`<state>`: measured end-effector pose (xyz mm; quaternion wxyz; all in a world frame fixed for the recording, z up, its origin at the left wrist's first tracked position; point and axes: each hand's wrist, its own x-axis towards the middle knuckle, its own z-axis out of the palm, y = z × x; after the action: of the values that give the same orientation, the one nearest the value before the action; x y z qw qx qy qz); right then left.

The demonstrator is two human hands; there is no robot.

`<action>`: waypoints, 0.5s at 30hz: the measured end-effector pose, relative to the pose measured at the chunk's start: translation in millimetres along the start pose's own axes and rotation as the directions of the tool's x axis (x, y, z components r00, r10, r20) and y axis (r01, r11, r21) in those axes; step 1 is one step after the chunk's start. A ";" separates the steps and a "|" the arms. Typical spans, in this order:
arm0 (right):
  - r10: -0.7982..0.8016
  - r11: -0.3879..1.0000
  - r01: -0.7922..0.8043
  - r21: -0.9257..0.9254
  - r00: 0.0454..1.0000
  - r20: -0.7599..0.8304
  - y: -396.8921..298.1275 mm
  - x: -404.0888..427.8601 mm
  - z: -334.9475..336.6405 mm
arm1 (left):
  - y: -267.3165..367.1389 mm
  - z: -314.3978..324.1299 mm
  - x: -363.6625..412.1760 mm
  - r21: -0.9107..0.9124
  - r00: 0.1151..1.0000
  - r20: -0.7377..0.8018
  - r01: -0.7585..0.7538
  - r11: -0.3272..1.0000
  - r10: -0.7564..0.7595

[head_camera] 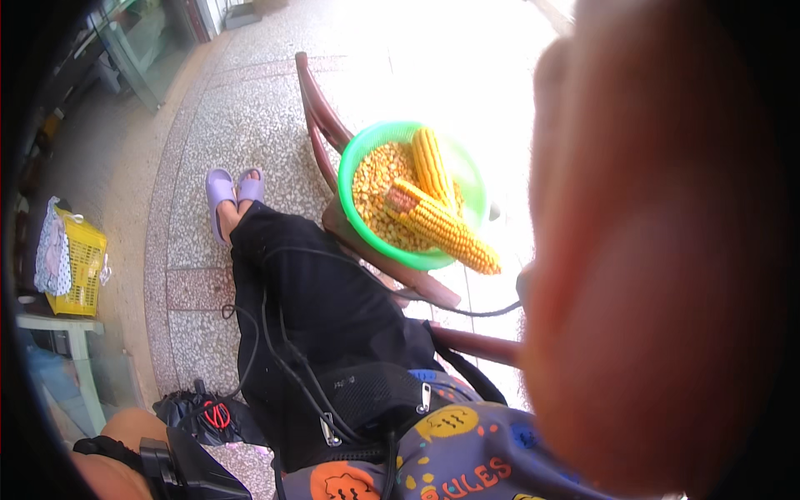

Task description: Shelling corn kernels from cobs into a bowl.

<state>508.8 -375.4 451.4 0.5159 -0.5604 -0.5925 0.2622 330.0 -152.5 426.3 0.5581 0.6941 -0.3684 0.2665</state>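
Observation:
A very large, blurred hand, seemingly my right hand [650, 269], fills the right side close to the camera; its fingers cannot be made out clearly. At the bottom left corner, bare skin with a black strap and a black device seems to belong to my left hand [132, 428] or its wrist, with no fingers distinct. Between them, a green plastic basket [353, 215] holds loose yellow corn kernels [381, 165]. One corn cob [431, 165] leans inside it. Another corn cob [447, 231], bare and reddish at one end, lies across the kernels and over the rim.
The basket rests on a brown wooden stool or chair [400, 275]. Black cables [269, 325] run over my black trousers. A black plastic bag [240, 422] lies on the speckled floor. A yellow crate [81, 269] with cloth stands at the left, near a pale green table [81, 362].

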 end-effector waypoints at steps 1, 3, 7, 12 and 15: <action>0.056 0.998 -0.056 -0.037 0.998 -0.017 -11.1 -4.5 -3.6 | -8.4 0.6 3.8 -0.053 0.999 -0.008 -0.035 0.998 0.035; 0.027 1.000 -0.027 0.002 1.000 0.001 0.8 2.2 -5.7 | -6.2 -3.1 2.4 -0.016 1.000 0.008 0.009 1.000 -0.009; -0.001 1.000 0.001 0.019 1.000 0.024 -2.1 3.0 -1.3 | 3.8 -3.1 1.6 0.018 0.997 0.041 0.059 0.998 -0.059; 0.056 0.998 -0.056 -0.004 0.997 0.052 10.0 2.2 2.3 | -24.4 -5.8 -16.1 -0.020 0.998 0.028 0.063 0.998 -0.062; 0.026 0.999 -0.023 -0.044 0.998 0.056 7.1 10.3 -5.1 | -18.6 -4.7 -10.1 0.022 0.999 0.023 0.045 0.999 -0.046</action>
<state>517.9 -365.6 450.1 0.4833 -0.5709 -0.6056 0.2714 339.2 -143.8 408.8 0.5521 0.7114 -0.3562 0.2496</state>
